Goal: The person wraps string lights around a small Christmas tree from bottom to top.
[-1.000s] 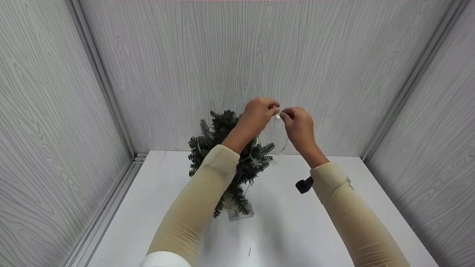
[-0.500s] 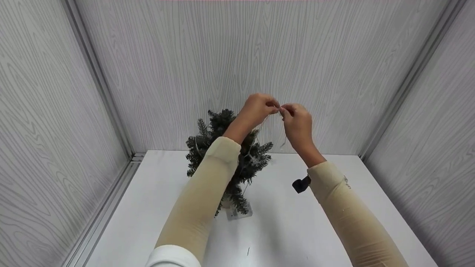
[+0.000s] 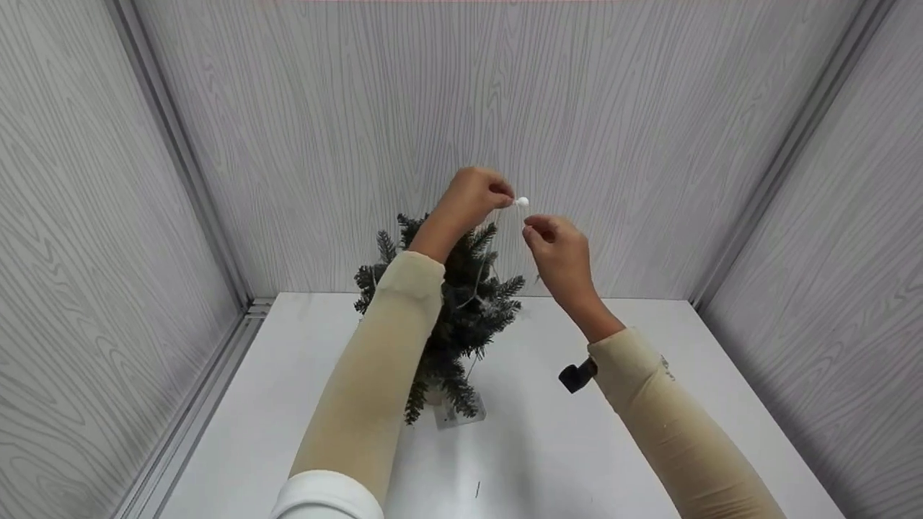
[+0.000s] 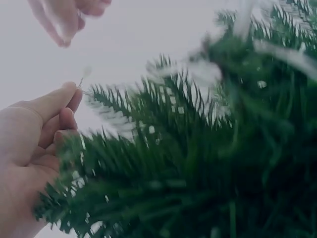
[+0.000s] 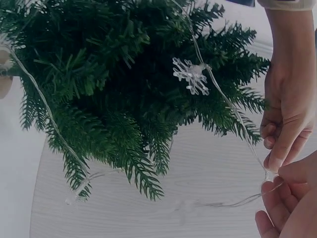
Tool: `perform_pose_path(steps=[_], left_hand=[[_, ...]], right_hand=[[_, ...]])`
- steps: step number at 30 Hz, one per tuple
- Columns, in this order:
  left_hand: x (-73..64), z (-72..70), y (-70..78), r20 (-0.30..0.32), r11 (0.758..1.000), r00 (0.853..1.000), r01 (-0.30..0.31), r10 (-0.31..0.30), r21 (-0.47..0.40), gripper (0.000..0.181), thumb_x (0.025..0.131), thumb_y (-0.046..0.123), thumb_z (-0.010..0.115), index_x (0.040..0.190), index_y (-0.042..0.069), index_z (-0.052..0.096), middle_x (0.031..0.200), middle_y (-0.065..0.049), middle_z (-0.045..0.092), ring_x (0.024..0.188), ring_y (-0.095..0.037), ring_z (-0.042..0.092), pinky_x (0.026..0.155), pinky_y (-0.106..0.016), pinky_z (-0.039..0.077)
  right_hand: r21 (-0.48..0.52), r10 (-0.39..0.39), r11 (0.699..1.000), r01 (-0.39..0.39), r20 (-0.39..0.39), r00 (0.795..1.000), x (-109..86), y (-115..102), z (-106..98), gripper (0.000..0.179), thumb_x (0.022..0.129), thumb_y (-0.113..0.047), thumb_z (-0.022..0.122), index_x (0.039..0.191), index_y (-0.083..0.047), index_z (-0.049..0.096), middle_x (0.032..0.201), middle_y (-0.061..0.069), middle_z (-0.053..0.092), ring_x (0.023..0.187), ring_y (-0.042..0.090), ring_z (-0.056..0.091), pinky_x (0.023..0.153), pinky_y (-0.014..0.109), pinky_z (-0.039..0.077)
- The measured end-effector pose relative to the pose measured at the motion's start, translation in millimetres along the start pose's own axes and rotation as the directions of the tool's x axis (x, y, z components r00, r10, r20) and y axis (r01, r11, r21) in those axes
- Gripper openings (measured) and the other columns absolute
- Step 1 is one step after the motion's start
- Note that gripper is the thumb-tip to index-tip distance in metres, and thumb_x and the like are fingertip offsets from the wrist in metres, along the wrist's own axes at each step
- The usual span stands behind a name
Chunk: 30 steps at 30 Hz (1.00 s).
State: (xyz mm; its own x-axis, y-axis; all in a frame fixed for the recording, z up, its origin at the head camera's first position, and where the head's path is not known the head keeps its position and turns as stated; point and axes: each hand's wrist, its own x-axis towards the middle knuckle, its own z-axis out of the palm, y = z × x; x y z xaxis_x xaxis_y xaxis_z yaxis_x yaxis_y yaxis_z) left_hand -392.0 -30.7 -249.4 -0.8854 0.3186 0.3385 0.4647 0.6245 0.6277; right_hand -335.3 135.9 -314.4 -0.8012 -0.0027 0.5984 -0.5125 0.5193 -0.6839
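Note:
A small artificial Christmas tree [image 3: 469,317] stands on the white table, with clear string lights [image 5: 230,105] draped over its branches. My left hand [image 3: 472,193], raised beside its upper part, pinches the light string between thumb and fingertips, right beside a small white bulb [image 3: 523,202]. Slightly lower and to the right, my right hand [image 3: 561,249] pinches the thin wire that runs down from that bulb. In the right wrist view, a clear snowflake light [image 5: 190,76] hangs against the branches. My left forearm hides part of the tree in the head view.
A flat clear box [image 3: 461,412] lies at the tree's foot on the white table [image 3: 577,447]. Wood-grain panels [image 3: 613,108] enclose the back and both sides. A dark camera [image 3: 577,376] sticks out from the right wrist.
Both hands have shifted left, the left also upward. They met fingertip to fingertip half a second ago. Now they are apart, with the white bulb showing between them.

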Motion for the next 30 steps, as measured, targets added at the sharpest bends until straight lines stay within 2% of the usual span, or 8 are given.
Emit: perform_pose_path(steps=[5, 9, 14, 19, 26, 30], left_hand=[[2.7, -7.6, -8.4, 0.038, 0.997, 0.996, 0.077, -0.078, 0.023, 0.017, 0.098, 0.015, 0.068, 0.109, 0.006, 0.078, 0.111, -0.008, 0.074, 0.096, -0.02, 0.064, 0.084, -0.035, 0.053], [5.0, -9.1, -9.8, 0.081, 0.995, 0.993, 0.083, -0.087, 0.046, 0.016, 0.097, 0.013, 0.069, 0.108, 0.004, 0.078, 0.111, -0.01, 0.074, 0.099, -0.022, 0.065, 0.087, -0.037, 0.053], [8.0, -5.4, -6.9, 0.144, 0.993, 0.984, 0.091, -0.101, 0.076, 0.014, 0.096, 0.013, 0.07, 0.106, 0.007, 0.079, 0.112, -0.008, 0.074, 0.103, -0.022, 0.066, 0.088, -0.037, 0.053], [11.3, 1.1, -0.8, 0.2, 0.995, 0.975, 0.086, -0.093, 0.042, 0.016, 0.097, 0.016, 0.07, 0.108, 0.009, 0.079, 0.114, -0.007, 0.074, 0.106, -0.022, 0.066, 0.087, -0.035, 0.052], [11.3, 2.3, -0.4, 0.226, 0.997, 0.971, 0.07, -0.076, 0.035, 0.015, 0.096, 0.015, 0.07, 0.107, 0.011, 0.079, 0.116, -0.006, 0.074, 0.11, -0.022, 0.066, 0.094, -0.039, 0.053], [12.5, 0.0, -0.3, 0.237, 0.996, 0.967, 0.091, -0.088, -0.003, 0.018, 0.096, 0.016, 0.07, 0.11, 0.01, 0.079, 0.121, -0.006, 0.073, 0.115, -0.022, 0.064, 0.099, -0.04, 0.052]], right_hand=[[-0.02, 0.025, 1.0, -0.024, 0.053, 0.998, -6.8, -4, 2, 0.023, 0.1, -0.014, 0.063, 0.117, -0.001, 0.072, 0.107, 0.015, 0.07, 0.099, 0.026, 0.066, 0.083, 0.039, 0.053], [-0.001, 0.041, 0.999, -0.041, 0.066, 0.997, -8.2, -9, 2, 0.021, 0.1, -0.013, 0.063, 0.115, -0.001, 0.073, 0.105, 0.014, 0.071, 0.092, 0.023, 0.067, 0.077, 0.034, 0.053], [0.041, 0.041, 0.998, -0.043, 0.069, 0.997, -8.4, -14, 0, 0.019, 0.1, -0.011, 0.062, 0.113, 0.0, 0.073, 0.101, 0.013, 0.071, 0.085, 0.02, 0.065, 0.072, 0.029, 0.051], [0.01, 0.023, 1.0, -0.023, 0.04, 0.999, -13.4, -17, -1, 0.019, 0.101, -0.01, 0.062, 0.113, 0.0, 0.072, 0.099, 0.014, 0.07, 0.084, 0.021, 0.065, 0.071, 0.03, 0.049], [-0.013, 0.028, 1.0, -0.027, 0.025, 0.999, -15.4, -17, -2, 0.019, 0.102, -0.01, 0.061, 0.112, 0.002, 0.072, 0.098, 0.016, 0.07, 0.085, 0.023, 0.066, 0.072, 0.032, 0.05], [-0.009, 0.038, 0.999, -0.038, 0.019, 0.999, -14.3, -18, -3, 0.019, 0.102, -0.011, 0.061, 0.111, 0.001, 0.072, 0.097, 0.015, 0.07, 0.085, 0.023, 0.066, 0.073, 0.031, 0.05]])
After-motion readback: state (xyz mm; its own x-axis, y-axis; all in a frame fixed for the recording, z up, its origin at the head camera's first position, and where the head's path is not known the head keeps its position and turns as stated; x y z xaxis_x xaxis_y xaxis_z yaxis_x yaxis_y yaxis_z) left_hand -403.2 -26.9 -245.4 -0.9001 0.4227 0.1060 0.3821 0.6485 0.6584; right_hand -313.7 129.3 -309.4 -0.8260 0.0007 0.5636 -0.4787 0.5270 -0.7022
